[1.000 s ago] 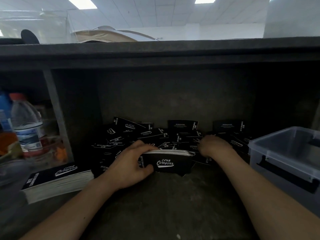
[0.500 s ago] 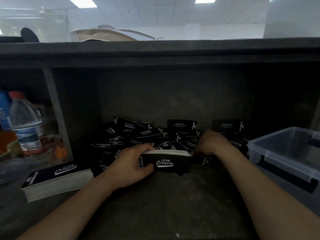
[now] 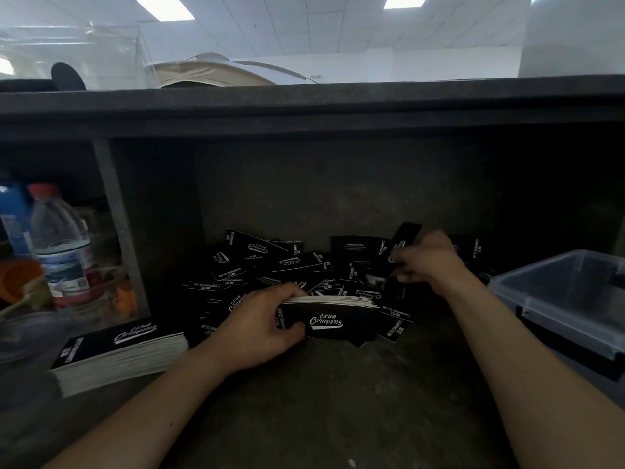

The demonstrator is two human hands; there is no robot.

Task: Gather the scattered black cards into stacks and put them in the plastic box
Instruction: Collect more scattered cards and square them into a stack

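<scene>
1. My left hand grips the stack, its long side lying left to right, in the middle of the shelf.
2. My right hand pinches one card, held up right of it, nearer the back.

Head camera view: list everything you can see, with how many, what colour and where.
scattered cards: many, black with white print, heaped at the back, centre
held stack: one, black with white edges, centre, in front of the heap
finished stack: one, black top, white edges, front left
lifted card: at least one, black, raised above the heap's right side
plastic box: one, translucent grey, black latch, far right
water bottle: one, clear, red cap, left compartment
blue container: one, blue, left edge, partly cut off
left hand: one, grips the held stack
right hand: one, pinches the lifted card
</scene>
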